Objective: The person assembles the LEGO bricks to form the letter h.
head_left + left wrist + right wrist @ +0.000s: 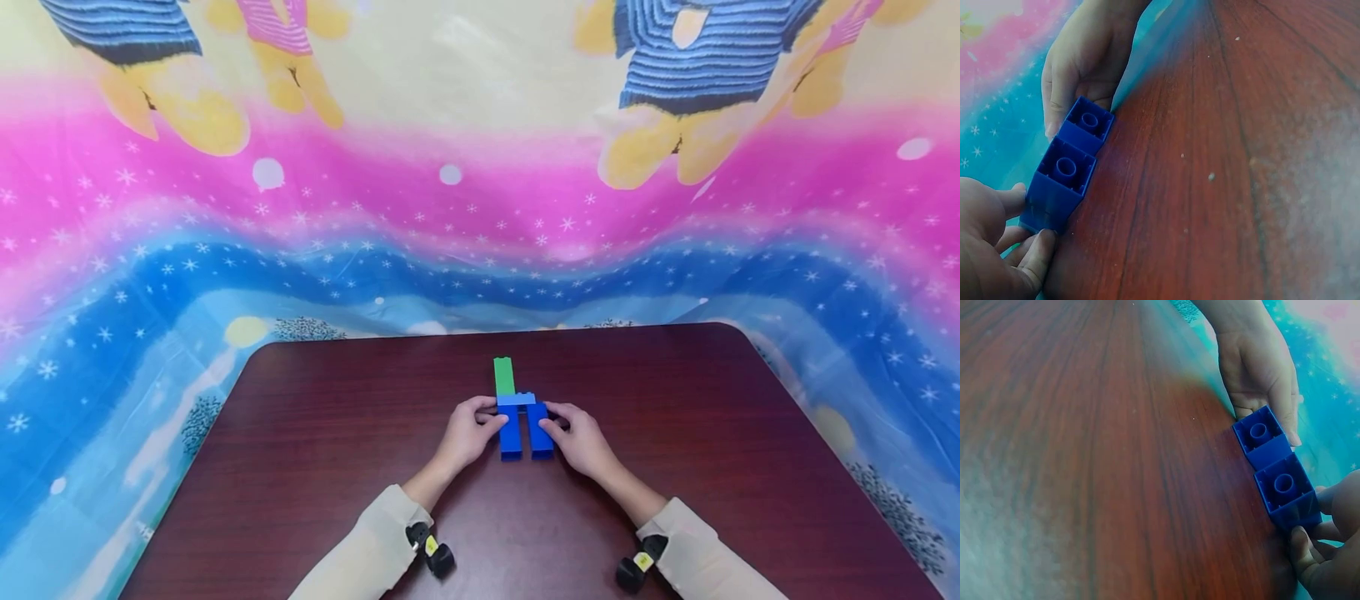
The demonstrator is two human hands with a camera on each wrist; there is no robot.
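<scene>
A toy building-brick assembly lies at the middle of the table. Its two dark blue legs, a left leg (510, 433) and a right leg (539, 431), stand side by side with a narrow gap. A light blue brick (516, 399) bridges their far ends, and a green brick piece (503, 377) extends beyond it on the left. My left hand (468, 430) grips the left leg between thumb and fingers; my right hand (579, 437) grips the right leg likewise. The hollow undersides of the left leg (1054, 187) and right leg (1291, 494) face the wrist cameras.
The dark red-brown wooden table (315, 433) has rounded far corners. Behind and around it hangs a printed cloth (487, 217) in pink and blue with snowflakes and bears. Small cameras sit on the left cuff (431, 546) and right cuff (642, 562).
</scene>
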